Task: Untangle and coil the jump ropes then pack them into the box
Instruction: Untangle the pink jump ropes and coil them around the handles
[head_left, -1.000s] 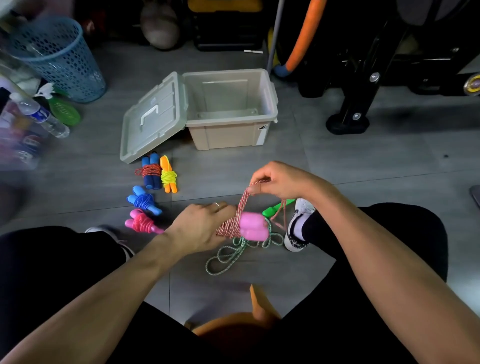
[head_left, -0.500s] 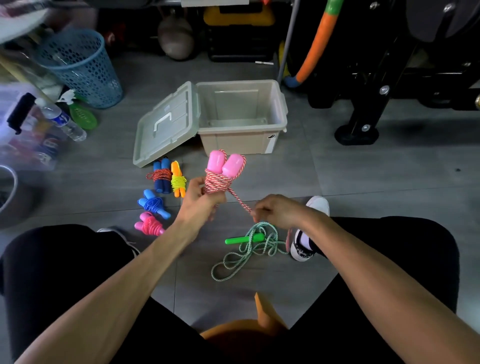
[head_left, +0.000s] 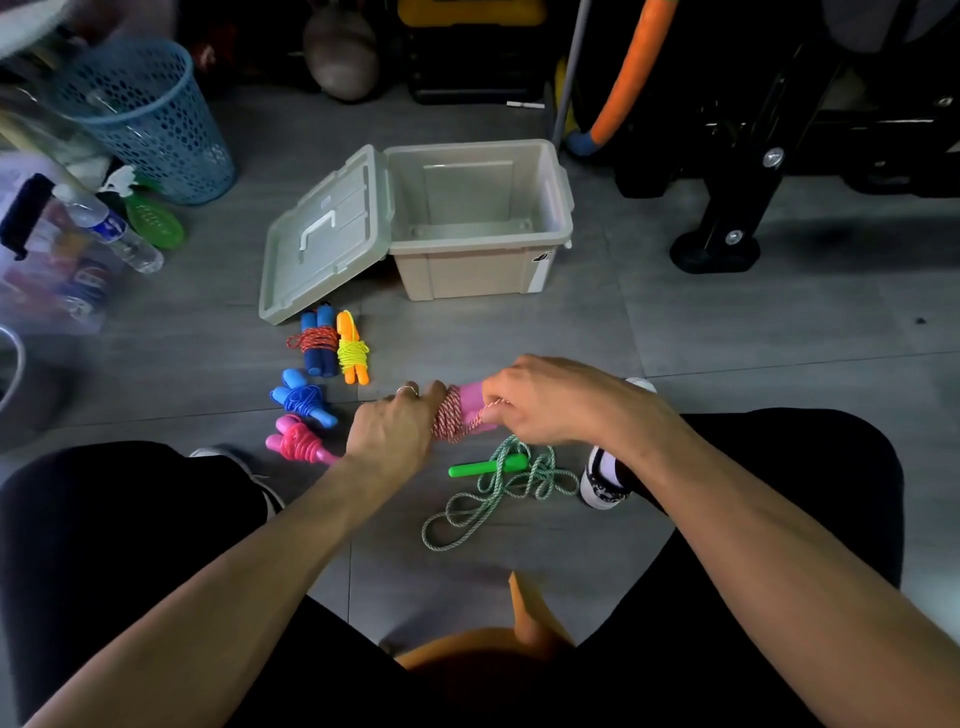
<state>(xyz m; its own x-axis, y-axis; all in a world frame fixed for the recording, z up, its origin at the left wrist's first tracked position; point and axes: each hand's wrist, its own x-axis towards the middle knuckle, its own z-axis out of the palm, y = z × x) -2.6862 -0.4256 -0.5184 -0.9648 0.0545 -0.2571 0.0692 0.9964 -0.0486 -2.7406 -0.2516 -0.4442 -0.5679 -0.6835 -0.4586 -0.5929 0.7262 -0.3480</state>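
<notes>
Person sits w/ knees apart, both forearms reaching fwd over the grey tiled floor (head_left: 727, 322). Left hand (head_left: 389, 434) is knuckles-up, fingers curled tight round one end of the pink-handled jump rope w/ red-and-white twisted cord (head_left: 460, 415), held roughly level just above the floor. Right hand (head_left: 550, 400) comes in from the other side, wrist bent, fingertips pinched on the cord at the handles. Below the hands, a loose green-handled jump rope w/ pale green cord (head_left: 493, 488) lies tangled on the floor. To the left, 4 wound bundles: dark blue-handled w/ red cord (head_left: 318, 340), orange-handled w/ yellow cord (head_left: 352, 347), light blue (head_left: 301, 397), hot pink (head_left: 298, 441). Beyond them, the open beige plastic storage box (head_left: 483, 270), nothing in it, w/ its hinged lid (head_left: 324, 236) flopped left.
</notes>
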